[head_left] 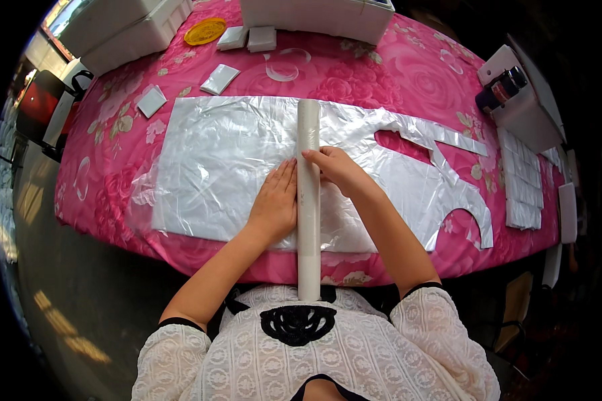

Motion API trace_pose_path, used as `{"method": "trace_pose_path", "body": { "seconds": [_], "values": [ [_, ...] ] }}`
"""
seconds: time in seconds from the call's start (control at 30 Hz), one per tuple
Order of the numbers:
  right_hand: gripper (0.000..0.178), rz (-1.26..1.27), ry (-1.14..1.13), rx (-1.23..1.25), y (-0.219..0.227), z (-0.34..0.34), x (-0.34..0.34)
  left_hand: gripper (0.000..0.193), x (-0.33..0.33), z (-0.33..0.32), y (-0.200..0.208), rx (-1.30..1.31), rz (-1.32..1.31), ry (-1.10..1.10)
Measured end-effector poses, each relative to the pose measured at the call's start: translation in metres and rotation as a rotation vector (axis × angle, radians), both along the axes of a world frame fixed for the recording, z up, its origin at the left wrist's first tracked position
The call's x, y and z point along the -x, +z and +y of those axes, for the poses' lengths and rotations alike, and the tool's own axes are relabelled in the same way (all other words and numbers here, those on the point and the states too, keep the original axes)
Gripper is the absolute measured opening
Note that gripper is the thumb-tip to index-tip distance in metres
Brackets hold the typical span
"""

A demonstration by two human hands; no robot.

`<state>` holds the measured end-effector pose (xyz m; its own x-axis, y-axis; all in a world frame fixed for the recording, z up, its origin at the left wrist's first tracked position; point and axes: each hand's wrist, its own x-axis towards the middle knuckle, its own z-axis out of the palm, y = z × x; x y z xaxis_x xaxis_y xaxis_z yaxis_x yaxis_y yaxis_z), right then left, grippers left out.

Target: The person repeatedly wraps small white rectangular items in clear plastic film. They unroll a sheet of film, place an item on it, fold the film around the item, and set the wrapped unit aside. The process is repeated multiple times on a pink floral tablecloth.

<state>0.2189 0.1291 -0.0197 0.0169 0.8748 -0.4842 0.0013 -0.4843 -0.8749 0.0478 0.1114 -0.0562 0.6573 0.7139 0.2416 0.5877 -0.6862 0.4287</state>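
A long, off-white cylindrical roll (pixel 308 220) lies across a shiny, silvery plastic sheet (pixel 224 150) (cut-outs shape its right end) on the pink, flower-patterned bench (pixel 114 194). The hands are apart: the left hand (pixel 275 204) flattened just beside the roll, the right hand (pixel 338 170) thumbing it, its grip impossible to tell.

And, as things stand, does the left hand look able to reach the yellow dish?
Probably yes, with a forward stretch: between the left hand and the yellow dish lie only flat plastic sheet, tablecloth and a small white packet.
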Motion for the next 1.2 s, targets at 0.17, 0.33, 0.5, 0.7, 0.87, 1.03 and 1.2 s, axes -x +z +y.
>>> {"method": "trace_pose_path", "body": {
  "seconds": [0.17,0.33,0.5,0.7,0.87,1.03,1.2],
  "values": [
    [0.036,0.473,-0.294,-0.06,-0.024,0.047,-0.018,0.052,-0.003,0.001,-0.002,0.004,0.02,-0.018],
    [0.042,0.373,-0.531,-0.313,-0.011,0.074,-0.037,0.053,-0.004,0.001,-0.003,0.0,0.061,-0.031],
    [0.06,-0.002,-0.273,-0.868,0.039,0.069,0.0,0.054,-0.005,-0.003,0.002,-0.022,0.085,-0.021],
    [0.066,-0.512,0.685,-0.843,0.018,0.015,0.133,0.057,-0.001,0.006,-0.026,-0.222,0.017,-0.086],
    [0.069,-0.466,1.031,-0.688,-0.003,0.009,0.15,0.056,-0.01,0.007,-0.034,-0.128,0.004,-0.036],
    [0.051,-0.503,0.707,-0.979,0.023,-0.011,0.113,0.055,0.001,0.001,-0.024,-0.131,-0.046,0.036],
    [0.047,-0.745,0.527,-0.965,0.004,-0.062,0.01,0.055,-0.005,-0.003,-0.002,-0.028,-0.076,-0.06]
  ]
}}
